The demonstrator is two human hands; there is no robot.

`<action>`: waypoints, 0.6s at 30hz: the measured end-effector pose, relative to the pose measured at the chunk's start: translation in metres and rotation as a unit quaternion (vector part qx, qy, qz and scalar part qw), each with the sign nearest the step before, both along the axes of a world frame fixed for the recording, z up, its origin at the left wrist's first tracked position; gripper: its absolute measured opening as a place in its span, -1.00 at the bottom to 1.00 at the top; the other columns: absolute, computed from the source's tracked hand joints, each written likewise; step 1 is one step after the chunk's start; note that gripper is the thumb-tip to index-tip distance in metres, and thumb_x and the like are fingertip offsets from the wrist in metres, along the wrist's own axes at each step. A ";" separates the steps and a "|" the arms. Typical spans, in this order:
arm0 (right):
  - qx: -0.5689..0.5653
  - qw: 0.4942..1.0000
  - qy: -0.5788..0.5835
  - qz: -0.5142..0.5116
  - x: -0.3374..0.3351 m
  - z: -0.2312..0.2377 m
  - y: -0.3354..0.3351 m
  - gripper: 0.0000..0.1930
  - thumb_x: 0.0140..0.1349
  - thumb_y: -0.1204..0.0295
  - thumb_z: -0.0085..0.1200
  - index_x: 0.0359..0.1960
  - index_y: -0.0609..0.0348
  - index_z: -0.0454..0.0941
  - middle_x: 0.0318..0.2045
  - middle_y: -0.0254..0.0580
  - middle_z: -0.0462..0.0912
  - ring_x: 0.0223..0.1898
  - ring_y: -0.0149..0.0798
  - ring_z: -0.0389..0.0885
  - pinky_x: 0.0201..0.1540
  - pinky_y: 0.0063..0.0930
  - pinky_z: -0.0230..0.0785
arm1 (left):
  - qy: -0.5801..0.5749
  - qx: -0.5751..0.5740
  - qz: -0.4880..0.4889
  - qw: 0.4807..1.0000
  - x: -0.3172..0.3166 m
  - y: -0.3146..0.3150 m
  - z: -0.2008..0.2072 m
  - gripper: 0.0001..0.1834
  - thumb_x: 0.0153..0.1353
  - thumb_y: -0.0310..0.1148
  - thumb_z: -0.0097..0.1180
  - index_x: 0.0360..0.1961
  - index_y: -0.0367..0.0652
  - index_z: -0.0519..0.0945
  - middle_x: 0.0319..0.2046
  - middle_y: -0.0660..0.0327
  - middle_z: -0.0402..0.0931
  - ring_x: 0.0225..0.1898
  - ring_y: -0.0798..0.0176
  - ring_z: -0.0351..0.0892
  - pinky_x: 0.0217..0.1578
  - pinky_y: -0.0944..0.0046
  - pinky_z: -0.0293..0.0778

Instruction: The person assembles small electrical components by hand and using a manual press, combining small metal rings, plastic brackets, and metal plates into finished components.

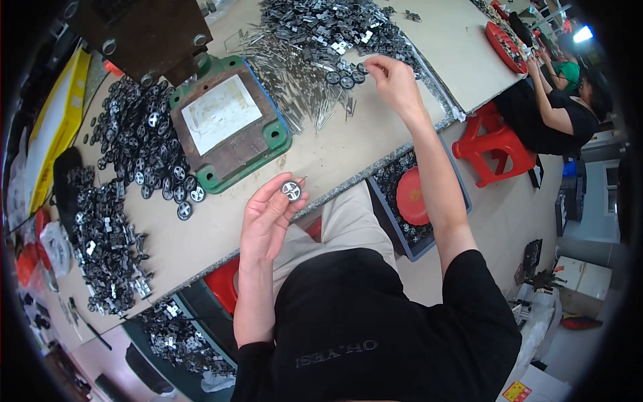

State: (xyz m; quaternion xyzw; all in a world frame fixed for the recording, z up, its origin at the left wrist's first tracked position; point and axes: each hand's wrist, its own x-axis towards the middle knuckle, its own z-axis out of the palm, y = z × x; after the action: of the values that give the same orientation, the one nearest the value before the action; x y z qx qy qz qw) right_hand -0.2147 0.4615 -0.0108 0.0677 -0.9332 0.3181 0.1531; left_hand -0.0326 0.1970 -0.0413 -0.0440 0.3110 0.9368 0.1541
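Note:
In my left hand (266, 218) I hold a small black toy wheel (291, 191) with silver spokes between thumb and fingers. A thin metal axle pin (305, 179) sticks out beside it. My right hand (396, 86) reaches out to the far right, its thumb and fingertips pinched on the edge of another toy wheel (362, 68). Several similar wheels (347, 82) lie together right by those fingertips. Behind them spreads a heap of black and silver plastic parts (335, 30). Loose metal pins (295, 80) are scattered to the left of that heap.
A press with a green base (284, 137) and white plate (221, 112) stands at left. Heaped wheels (151, 130) and assembled parts (110, 248) lie left of it. A blue-grey crate (429, 248) holds a red dish (412, 195). A co-worker (569, 110) sits near a red stool (495, 147).

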 end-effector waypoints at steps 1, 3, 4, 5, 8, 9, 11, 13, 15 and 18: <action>-0.001 1.000 0.002 0.000 -0.013 0.000 0.002 -0.80 0.14 0.45 0.02 -0.21 0.19 0.56 -0.33 -0.20 0.61 -0.51 -0.40 0.51 -0.41 -0.52 0.37 | -0.001 -0.004 0.001 1.000 0.000 0.000 0.000 -0.66 0.22 -0.50 -0.05 0.02 -0.34 0.38 -0.10 -0.05 0.47 -0.16 0.15 0.55 -0.13 0.31 0.51; -0.007 1.000 -0.013 0.025 -0.029 -0.001 -0.001 -0.75 0.05 0.37 0.09 -0.23 0.19 0.57 -0.28 -0.06 0.60 -0.26 -0.10 0.58 -0.22 -0.33 0.39 | -0.002 -0.009 0.004 1.000 -0.001 0.001 -0.001 -0.66 0.22 -0.50 -0.05 0.02 -0.34 0.38 -0.09 -0.05 0.46 -0.15 0.15 0.55 -0.13 0.31 0.51; -0.008 1.000 -0.013 0.026 -0.033 -0.001 -0.007 -0.75 0.05 0.37 0.09 -0.23 0.19 0.57 -0.28 -0.06 0.60 -0.26 -0.10 0.58 -0.22 -0.33 0.39 | -0.004 -0.010 0.004 1.000 -0.001 0.001 -0.001 -0.66 0.22 -0.50 -0.05 0.02 -0.34 0.38 -0.09 -0.05 0.46 -0.16 0.15 0.55 -0.13 0.31 0.51; 0.035 0.999 -0.015 0.036 -0.036 -0.002 -0.015 -0.70 0.02 0.33 0.12 -0.21 0.18 0.56 -0.27 -0.07 0.60 -0.24 -0.10 0.58 -0.19 -0.32 0.39 | -0.006 -0.010 0.004 1.000 -0.001 0.001 -0.001 -0.66 0.22 -0.50 -0.05 0.03 -0.34 0.38 -0.09 -0.05 0.47 -0.16 0.15 0.55 -0.13 0.31 0.51; 0.091 0.993 -0.041 0.056 -0.045 -0.006 -0.025 -0.61 -0.03 0.25 0.17 -0.17 0.18 0.54 -0.26 -0.09 0.60 -0.21 -0.08 0.57 -0.14 -0.29 0.37 | -0.005 -0.013 0.006 1.000 -0.001 0.001 0.000 -0.66 0.22 -0.50 -0.05 0.03 -0.34 0.38 -0.09 -0.05 0.47 -0.16 0.15 0.55 -0.13 0.30 0.51; 0.105 0.990 -0.064 0.063 -0.047 -0.007 -0.026 -0.57 -0.06 0.22 0.19 -0.15 0.17 0.53 -0.26 -0.11 0.61 -0.20 -0.06 0.56 -0.12 -0.28 0.37 | -0.006 -0.014 0.005 1.000 -0.001 0.001 0.001 -0.66 0.22 -0.50 -0.05 0.03 -0.34 0.38 -0.09 -0.05 0.47 -0.16 0.15 0.55 -0.13 0.30 0.51; 0.096 0.991 -0.074 0.053 -0.041 -0.001 -0.029 -0.56 -0.04 0.21 0.19 -0.14 0.20 0.52 -0.29 -0.10 0.61 -0.19 -0.16 0.57 -0.14 -0.38 0.37 | -0.009 -0.014 0.003 1.000 0.000 -0.001 0.001 -0.66 0.22 -0.50 -0.05 0.03 -0.33 0.38 -0.10 -0.03 0.47 -0.16 0.16 0.55 -0.12 0.30 0.51; -0.102 0.986 -0.108 0.076 -0.032 0.002 -0.025 -0.55 0.02 0.20 0.15 -0.11 0.26 0.50 -0.31 -0.16 0.61 -0.19 -0.28 0.56 -0.20 -0.51 0.36 | -0.010 -0.011 0.007 1.000 0.000 -0.001 0.002 -0.67 0.22 -0.50 -0.05 0.03 -0.33 0.38 -0.10 -0.03 0.47 -0.16 0.16 0.55 -0.12 0.30 0.50; -0.207 0.960 -0.105 0.154 -0.009 0.002 -0.028 -0.59 0.16 0.25 0.04 -0.06 0.31 0.47 -0.29 -0.21 0.60 -0.22 -0.39 0.54 -0.29 -0.58 0.33 | -0.015 -0.007 0.018 1.000 0.002 -0.002 0.002 -0.67 0.22 -0.50 -0.06 0.03 -0.33 0.39 -0.11 -0.02 0.48 -0.16 0.16 0.55 -0.12 0.31 0.50; -0.433 0.834 -0.244 0.238 0.043 0.021 -0.042 -0.61 0.27 0.27 -0.12 0.00 0.32 0.42 -0.23 -0.22 0.58 -0.22 -0.38 0.52 -0.36 -0.54 0.32 | -0.013 -0.031 0.035 0.999 0.002 0.001 0.007 -0.67 0.21 -0.52 -0.04 0.02 -0.32 0.39 -0.11 0.00 0.48 -0.16 0.18 0.55 -0.12 0.31 0.49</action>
State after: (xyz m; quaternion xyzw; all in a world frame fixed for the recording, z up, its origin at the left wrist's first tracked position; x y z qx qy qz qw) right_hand -0.1713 0.4192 0.0103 0.1350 -0.6622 0.7224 -0.1463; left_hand -0.0311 0.1982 -0.0340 -0.0717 0.3361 0.9309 0.1241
